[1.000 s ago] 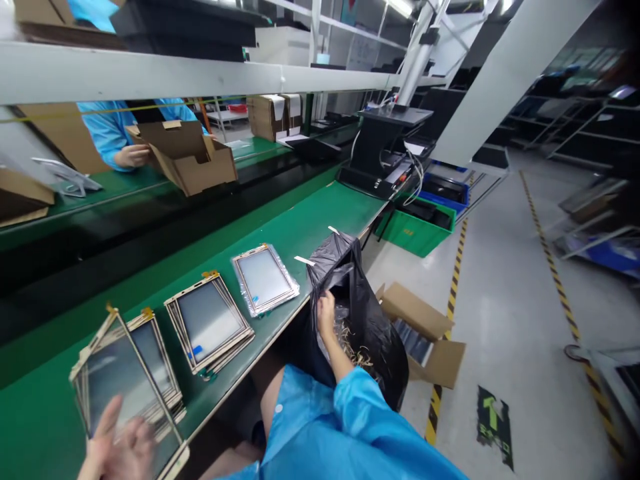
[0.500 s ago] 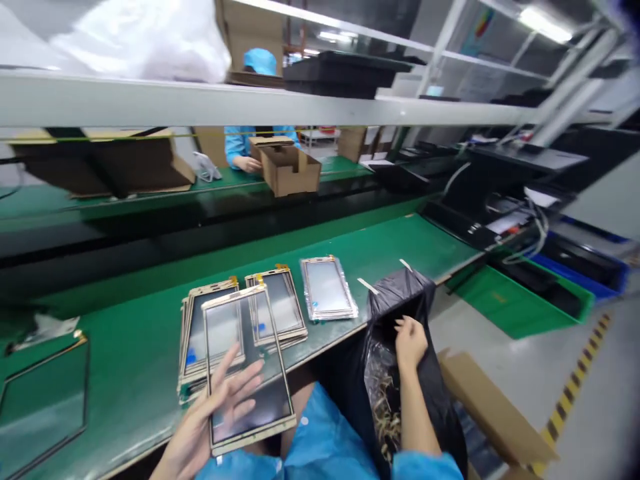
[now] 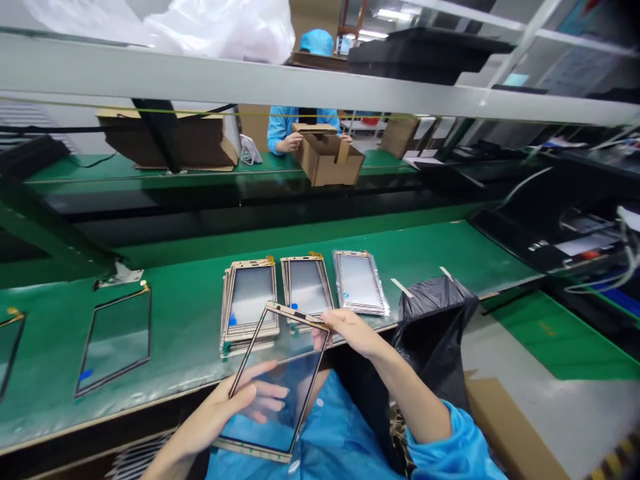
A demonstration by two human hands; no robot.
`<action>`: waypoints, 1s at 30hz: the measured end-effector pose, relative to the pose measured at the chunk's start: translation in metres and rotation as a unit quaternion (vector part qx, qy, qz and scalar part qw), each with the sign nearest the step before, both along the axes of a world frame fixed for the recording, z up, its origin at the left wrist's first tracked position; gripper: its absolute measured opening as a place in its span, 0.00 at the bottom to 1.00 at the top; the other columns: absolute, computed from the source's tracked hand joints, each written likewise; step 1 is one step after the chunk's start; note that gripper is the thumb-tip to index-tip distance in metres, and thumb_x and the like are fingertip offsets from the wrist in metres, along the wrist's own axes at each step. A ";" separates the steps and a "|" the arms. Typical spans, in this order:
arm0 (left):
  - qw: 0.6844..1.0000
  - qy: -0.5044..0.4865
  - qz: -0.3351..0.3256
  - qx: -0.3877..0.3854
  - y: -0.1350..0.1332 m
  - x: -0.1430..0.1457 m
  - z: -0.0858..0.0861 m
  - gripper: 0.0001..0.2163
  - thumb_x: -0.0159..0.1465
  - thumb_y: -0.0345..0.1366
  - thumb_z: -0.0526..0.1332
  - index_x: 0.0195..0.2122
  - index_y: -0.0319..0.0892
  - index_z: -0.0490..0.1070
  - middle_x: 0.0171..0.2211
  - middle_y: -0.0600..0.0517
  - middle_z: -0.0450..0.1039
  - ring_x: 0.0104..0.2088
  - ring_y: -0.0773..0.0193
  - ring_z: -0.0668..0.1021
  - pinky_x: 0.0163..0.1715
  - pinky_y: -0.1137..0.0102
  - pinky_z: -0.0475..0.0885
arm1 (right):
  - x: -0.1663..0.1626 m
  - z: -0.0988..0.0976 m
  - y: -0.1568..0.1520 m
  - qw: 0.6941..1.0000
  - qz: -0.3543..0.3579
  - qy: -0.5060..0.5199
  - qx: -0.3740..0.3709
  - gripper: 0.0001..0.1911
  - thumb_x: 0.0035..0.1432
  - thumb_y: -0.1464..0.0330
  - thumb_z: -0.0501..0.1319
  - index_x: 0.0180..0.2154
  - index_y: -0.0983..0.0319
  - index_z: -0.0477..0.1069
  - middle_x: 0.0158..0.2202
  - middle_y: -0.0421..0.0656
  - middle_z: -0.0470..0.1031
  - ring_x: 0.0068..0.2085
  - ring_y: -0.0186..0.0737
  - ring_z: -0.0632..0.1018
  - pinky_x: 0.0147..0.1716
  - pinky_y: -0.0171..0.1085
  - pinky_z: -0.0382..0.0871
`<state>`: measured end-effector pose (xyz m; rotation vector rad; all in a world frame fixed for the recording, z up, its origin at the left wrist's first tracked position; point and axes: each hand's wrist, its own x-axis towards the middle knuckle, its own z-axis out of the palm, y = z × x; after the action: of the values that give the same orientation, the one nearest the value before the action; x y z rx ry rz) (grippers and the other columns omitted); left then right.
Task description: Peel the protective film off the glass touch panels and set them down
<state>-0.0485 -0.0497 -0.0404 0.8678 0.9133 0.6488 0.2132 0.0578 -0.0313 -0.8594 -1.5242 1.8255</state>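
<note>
A clear glass touch panel with a dark frame and pale strips on its ends is tilted over my lap. My left hand supports it at the left edge, thumb on top and fingers behind the glass. At the upper right corner my right hand pinches the panel's edge. On the bench behind it lie a stack of panels, a second stack and a stack in clear wrap.
A single panel lies on the green bench at left. A black bag is taped to the bench edge at right. A cardboard box stands below. Across the bench, a person in blue handles a carton.
My right hand has left the black bag and taken hold of the panel's upper right corner. The view has swung left. Opposite, the person's second hand now shows on the carton.
</note>
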 end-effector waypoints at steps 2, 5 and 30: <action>1.000 -0.002 0.014 -0.003 -0.003 -0.001 0.004 0.22 0.63 0.47 0.59 0.57 0.44 0.66 0.47 0.41 0.77 0.45 0.50 0.79 0.41 0.61 0.73 | -0.002 0.001 -0.007 0.998 -0.007 -0.031 0.048 0.27 0.59 0.46 0.55 0.30 0.65 0.73 0.24 0.44 0.76 0.24 0.36 0.74 0.24 0.32 0.65; 1.000 -0.007 0.020 0.008 -0.005 0.001 0.010 0.22 0.63 0.46 0.59 0.56 0.44 0.67 0.46 0.42 0.77 0.44 0.51 0.79 0.40 0.62 0.73 | -0.006 -0.006 -0.017 0.987 -0.082 -0.070 0.117 0.24 0.62 0.50 0.54 0.27 0.62 0.69 0.21 0.39 0.71 0.21 0.34 0.71 0.21 0.32 0.63; 0.976 0.186 -0.081 0.081 -0.010 -0.014 0.037 0.17 0.64 0.42 0.57 0.53 0.47 0.71 0.40 0.48 0.79 0.38 0.57 0.80 0.36 0.69 0.74 | -0.027 0.056 -0.002 0.755 0.118 -0.239 0.599 0.15 0.69 0.71 0.44 0.34 0.62 0.66 0.33 0.46 0.69 0.33 0.40 0.68 0.29 0.35 0.60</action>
<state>-0.0628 -0.0592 -0.0038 1.2247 1.1207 0.4288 0.1865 0.0557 0.0248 -0.4476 -2.6698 0.3732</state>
